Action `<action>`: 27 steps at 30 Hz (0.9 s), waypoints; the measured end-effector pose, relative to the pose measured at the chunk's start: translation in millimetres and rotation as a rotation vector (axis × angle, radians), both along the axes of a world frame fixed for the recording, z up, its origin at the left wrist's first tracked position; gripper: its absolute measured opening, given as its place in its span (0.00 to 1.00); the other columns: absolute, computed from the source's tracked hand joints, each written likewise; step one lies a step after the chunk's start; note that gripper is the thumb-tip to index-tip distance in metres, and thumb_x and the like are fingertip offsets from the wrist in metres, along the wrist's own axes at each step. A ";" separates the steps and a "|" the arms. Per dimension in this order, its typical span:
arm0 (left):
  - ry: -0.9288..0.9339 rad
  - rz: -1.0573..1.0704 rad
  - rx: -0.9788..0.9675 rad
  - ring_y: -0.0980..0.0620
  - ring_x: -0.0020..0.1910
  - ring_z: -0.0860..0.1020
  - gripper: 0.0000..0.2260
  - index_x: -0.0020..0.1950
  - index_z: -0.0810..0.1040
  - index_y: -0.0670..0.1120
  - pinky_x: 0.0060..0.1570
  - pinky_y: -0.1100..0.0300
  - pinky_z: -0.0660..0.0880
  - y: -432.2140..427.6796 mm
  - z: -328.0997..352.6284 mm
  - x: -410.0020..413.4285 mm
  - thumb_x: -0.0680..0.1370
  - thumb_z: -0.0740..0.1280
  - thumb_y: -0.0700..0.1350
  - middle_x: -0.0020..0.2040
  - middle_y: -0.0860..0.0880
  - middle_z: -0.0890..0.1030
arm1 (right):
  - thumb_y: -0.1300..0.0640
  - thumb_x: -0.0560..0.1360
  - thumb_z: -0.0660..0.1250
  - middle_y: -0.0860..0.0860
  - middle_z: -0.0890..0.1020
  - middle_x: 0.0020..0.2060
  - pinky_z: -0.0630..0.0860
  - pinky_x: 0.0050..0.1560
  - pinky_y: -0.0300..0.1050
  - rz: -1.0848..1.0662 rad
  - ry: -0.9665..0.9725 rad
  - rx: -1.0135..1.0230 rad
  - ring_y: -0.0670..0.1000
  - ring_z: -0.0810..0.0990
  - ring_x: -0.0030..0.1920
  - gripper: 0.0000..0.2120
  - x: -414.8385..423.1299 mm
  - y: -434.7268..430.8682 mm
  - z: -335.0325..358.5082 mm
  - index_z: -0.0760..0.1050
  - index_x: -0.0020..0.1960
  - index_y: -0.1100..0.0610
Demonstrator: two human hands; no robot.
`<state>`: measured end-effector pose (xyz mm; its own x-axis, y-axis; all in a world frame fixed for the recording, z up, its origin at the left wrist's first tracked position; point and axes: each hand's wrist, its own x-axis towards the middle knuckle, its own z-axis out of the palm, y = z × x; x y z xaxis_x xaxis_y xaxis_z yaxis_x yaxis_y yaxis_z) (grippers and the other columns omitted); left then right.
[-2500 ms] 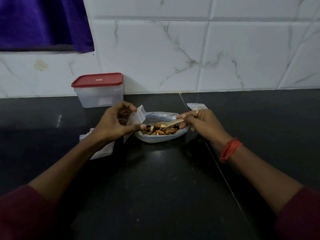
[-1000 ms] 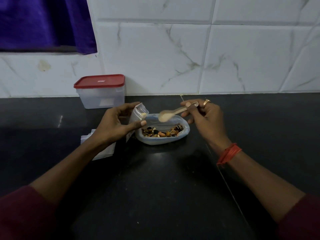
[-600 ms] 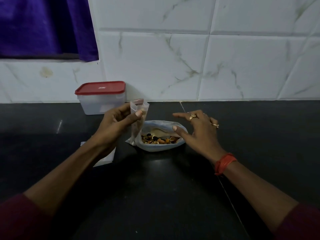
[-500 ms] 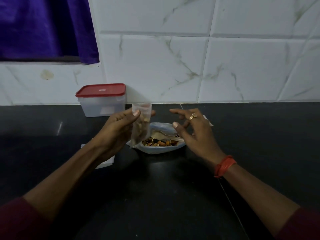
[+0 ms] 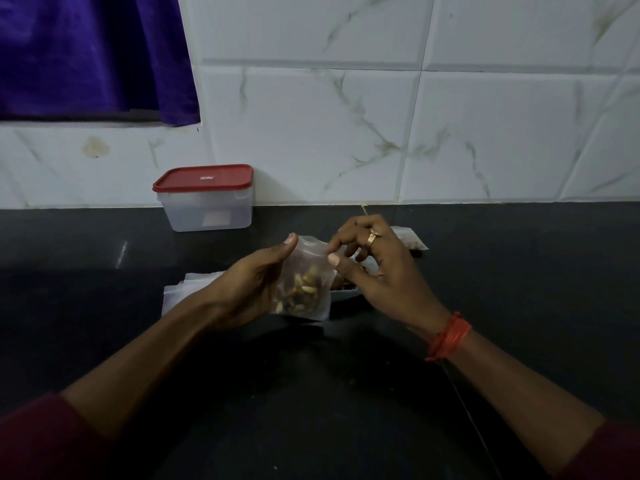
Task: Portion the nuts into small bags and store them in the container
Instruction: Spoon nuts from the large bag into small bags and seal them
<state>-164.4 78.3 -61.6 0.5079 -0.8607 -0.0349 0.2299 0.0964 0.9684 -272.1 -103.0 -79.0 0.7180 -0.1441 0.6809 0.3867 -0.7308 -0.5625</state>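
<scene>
Portioned nut bag (image 5: 306, 289) held at its mouth
Side gripped by the left hand (image 5: 254, 291); right hand (image 5: 375, 271) pinches the top edge; likely light, limp, slippery; best held at the seal.

one left hand (image 5: 247, 289), one right hand (image 5: 379, 271), one container (image 5: 207, 206), one bowl (image 5: 346, 293), two filled bags (image 5: 304, 289) (image 5: 410, 239).

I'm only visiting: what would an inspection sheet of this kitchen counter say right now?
Surface: black countertop, glossy.
Job's things: small bag of nuts, held upright; red-lidded container, closed, by the wall; nut dish mostly hidden behind the hands; spare bags lying to the left; second bag farther back on the right.
Clutter: nothing seen.
Hands: left hand holds the small bag; right hand pinches its top edge.
Cables: nothing seen.
Surroundings: white marbled tile wall; purple cloth upper left.
</scene>
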 end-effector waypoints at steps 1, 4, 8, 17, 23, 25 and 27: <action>-0.101 0.048 -0.008 0.43 0.52 0.83 0.21 0.62 0.78 0.40 0.50 0.52 0.82 -2.5 -3.1 2.6 0.77 0.63 0.54 0.53 0.42 0.85 | 0.53 0.76 0.70 0.49 0.77 0.52 0.76 0.51 0.43 0.010 -0.021 0.013 0.49 0.79 0.48 0.03 -0.7 -0.5 1.1 0.80 0.50 0.49; -0.483 0.238 -0.110 0.46 0.53 0.84 0.15 0.58 0.82 0.39 0.49 0.58 0.81 -3.3 -11.2 10.4 0.76 0.68 0.47 0.54 0.44 0.86 | 0.57 0.77 0.69 0.48 0.82 0.47 0.78 0.49 0.45 0.024 -0.048 0.037 0.50 0.80 0.46 0.03 -4.4 -3.9 2.9 0.81 0.50 0.54; -0.697 0.307 -0.102 0.50 0.40 0.84 0.07 0.45 0.85 0.41 0.42 0.61 0.80 -0.1 -14.4 14.1 0.71 0.73 0.43 0.41 0.45 0.86 | 0.59 0.74 0.72 0.44 0.84 0.44 0.78 0.46 0.40 -0.004 -0.017 0.016 0.49 0.81 0.41 0.03 -6.6 -9.6 -1.5 0.82 0.48 0.54; -0.796 0.261 -0.113 0.49 0.40 0.85 0.05 0.46 0.84 0.41 0.41 0.59 0.81 -1.2 -15.1 12.8 0.72 0.74 0.42 0.44 0.47 0.86 | 0.56 0.72 0.75 0.47 0.83 0.44 0.82 0.47 0.48 0.038 0.051 0.149 0.50 0.83 0.43 0.13 -8.4 -10.4 0.0 0.76 0.54 0.54; -0.846 0.320 -0.159 0.51 0.41 0.84 0.06 0.47 0.84 0.44 0.41 0.63 0.81 -5.6 -13.9 6.2 0.72 0.73 0.44 0.45 0.49 0.86 | 0.53 0.74 0.75 0.45 0.86 0.42 0.79 0.46 0.40 0.009 0.110 0.111 0.46 0.84 0.44 0.07 -3.7 -9.9 -5.6 0.84 0.51 0.52; -0.832 0.308 -0.130 0.51 0.40 0.84 0.08 0.47 0.84 0.44 0.40 0.63 0.80 -4.7 -14.8 8.1 0.71 0.73 0.45 0.44 0.49 0.86 | 0.57 0.75 0.75 0.44 0.86 0.42 0.76 0.48 0.35 0.000 0.080 0.116 0.43 0.84 0.45 0.02 -3.2 -11.3 -6.3 0.85 0.48 0.54; -0.852 0.296 -0.105 0.50 0.40 0.85 0.09 0.47 0.84 0.43 0.41 0.60 0.81 -4.1 -15.9 9.6 0.71 0.73 0.47 0.44 0.48 0.86 | 0.59 0.74 0.75 0.44 0.86 0.43 0.75 0.49 0.33 -0.002 0.078 0.122 0.43 0.84 0.46 0.03 -3.5 -12.2 -7.3 0.85 0.48 0.54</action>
<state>-154.8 74.2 -77.5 0.5267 -0.6688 0.5247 -0.6082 0.1347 0.7823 -275.6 -115.2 -86.3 0.7679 -0.2239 0.6002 0.3367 -0.6560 -0.6755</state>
